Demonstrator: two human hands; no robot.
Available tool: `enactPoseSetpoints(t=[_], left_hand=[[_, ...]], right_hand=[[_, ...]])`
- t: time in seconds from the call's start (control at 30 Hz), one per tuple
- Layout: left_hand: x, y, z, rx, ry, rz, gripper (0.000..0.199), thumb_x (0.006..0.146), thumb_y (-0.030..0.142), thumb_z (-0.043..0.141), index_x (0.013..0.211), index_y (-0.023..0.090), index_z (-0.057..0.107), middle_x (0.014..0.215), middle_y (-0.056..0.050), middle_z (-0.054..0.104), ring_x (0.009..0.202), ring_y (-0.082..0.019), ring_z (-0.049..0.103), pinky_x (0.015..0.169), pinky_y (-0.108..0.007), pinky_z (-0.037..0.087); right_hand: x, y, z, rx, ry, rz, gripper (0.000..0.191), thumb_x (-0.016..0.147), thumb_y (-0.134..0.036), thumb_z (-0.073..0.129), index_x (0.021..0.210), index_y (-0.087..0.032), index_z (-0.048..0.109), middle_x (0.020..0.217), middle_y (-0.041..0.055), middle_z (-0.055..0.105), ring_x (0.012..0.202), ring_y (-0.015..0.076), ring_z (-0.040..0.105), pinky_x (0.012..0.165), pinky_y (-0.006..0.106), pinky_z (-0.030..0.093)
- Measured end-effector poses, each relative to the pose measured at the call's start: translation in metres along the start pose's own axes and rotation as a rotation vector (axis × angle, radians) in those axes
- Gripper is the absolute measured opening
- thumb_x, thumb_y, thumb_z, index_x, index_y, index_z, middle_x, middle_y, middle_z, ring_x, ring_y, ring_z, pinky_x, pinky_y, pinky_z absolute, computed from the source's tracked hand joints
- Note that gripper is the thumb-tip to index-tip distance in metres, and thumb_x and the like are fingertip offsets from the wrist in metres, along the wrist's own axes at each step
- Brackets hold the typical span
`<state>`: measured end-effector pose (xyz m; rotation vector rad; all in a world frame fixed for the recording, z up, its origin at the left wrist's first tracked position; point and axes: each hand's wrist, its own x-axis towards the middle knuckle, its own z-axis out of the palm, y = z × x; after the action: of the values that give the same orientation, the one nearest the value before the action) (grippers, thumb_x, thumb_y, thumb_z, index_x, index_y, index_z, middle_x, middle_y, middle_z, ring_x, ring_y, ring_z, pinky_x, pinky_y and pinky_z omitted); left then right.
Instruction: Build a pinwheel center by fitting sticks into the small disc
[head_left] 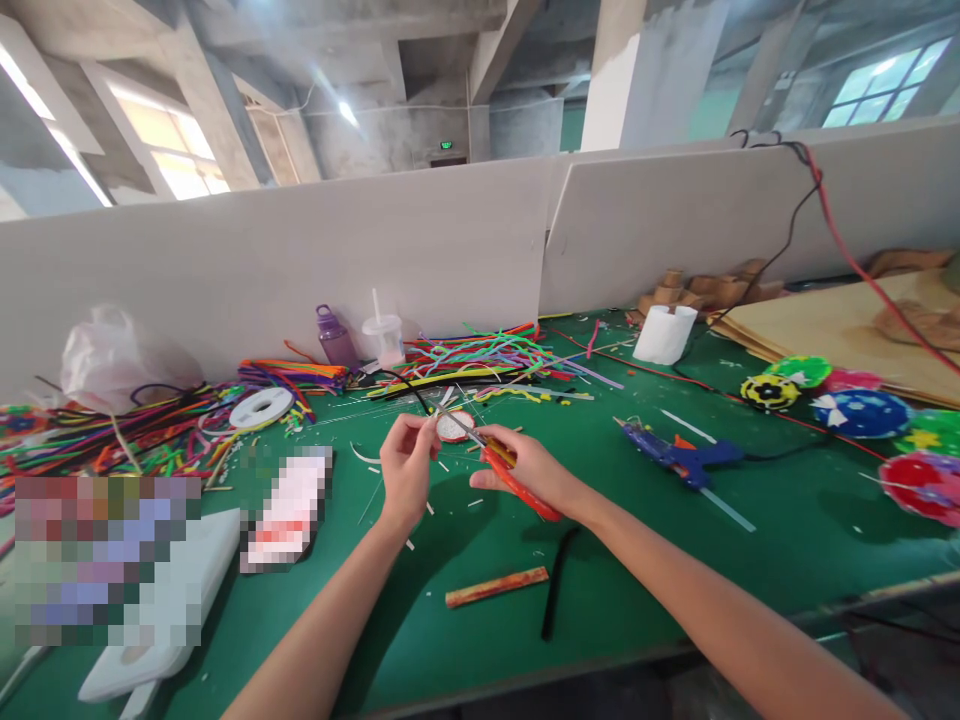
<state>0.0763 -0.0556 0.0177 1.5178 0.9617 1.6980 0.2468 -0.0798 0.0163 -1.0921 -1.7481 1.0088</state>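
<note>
Two bare hands work above a green desk point(622, 600), described as a clock face centred on a small white disc with a red rim point(454, 431), which sits just behind the blades. At eight o'clock, the left hand point(407, 462) pinches a thin black strip point(403, 377) that curves away toward ten. At four o'clock, the right hand point(525, 470) grips red-handled scissors point(517, 488), blades reaching toward the left fingertips — whether they touch the strip, I cannot tell. The step looks like trimming: best to pinch firmly, keep fingertips clear of the blades, and cut squarely near the pivot. A glue gun point(679, 455) lies at three; a brown stick point(496, 587), near six.
</note>
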Motion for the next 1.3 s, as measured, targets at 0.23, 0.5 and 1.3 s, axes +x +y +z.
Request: enactPoseSetpoints(t=[0.23,0.5,1.3], left_hand=[[-0.0037,-0.0030,0.0034,0.044,-0.152,-0.038,0.022,0.079,0.037,0.062,0.068,0.019,0.056,0.057,0.003,0.051,0.053,-0.011,0.046,0.053,-0.023,0.037],[-0.0045,-0.0010,0.0027,0.103,-0.151,-0.015,0.020,0.078,0.036,0.062,0.070,0.019,0.058,0.058,0.003,0.053,0.053,-0.011,0.047,0.053,-0.023,0.037],[-0.0022,0.0004,-0.0002,0.237,-0.209,0.092,0.018,0.083,0.032,0.057,0.073,0.017,0.059,0.066,0.001,0.058,0.056,-0.010,0.050,0.054,-0.021,0.041]], right_hand=[[-0.0016,-0.0036,-0.0016,0.040,-0.041,-0.018,0.060,0.062,-0.039,0.078,0.115,-0.019,0.057,0.085,0.0004,0.059,0.075,0.0150,0.054,0.072,0.027,0.044],[-0.0030,-0.0059,-0.0044,0.070,-0.081,0.007,0.060,0.064,-0.038,0.077,0.118,-0.019,0.057,0.086,0.0002,0.059,0.078,0.0153,0.053,0.073,0.026,0.042],[-0.0028,-0.0047,-0.0089,0.143,-0.144,0.010,0.062,0.066,-0.035,0.076,0.121,-0.016,0.057,0.076,-0.0026,0.051,0.066,0.0109,0.042,0.066,0.023,0.038]])
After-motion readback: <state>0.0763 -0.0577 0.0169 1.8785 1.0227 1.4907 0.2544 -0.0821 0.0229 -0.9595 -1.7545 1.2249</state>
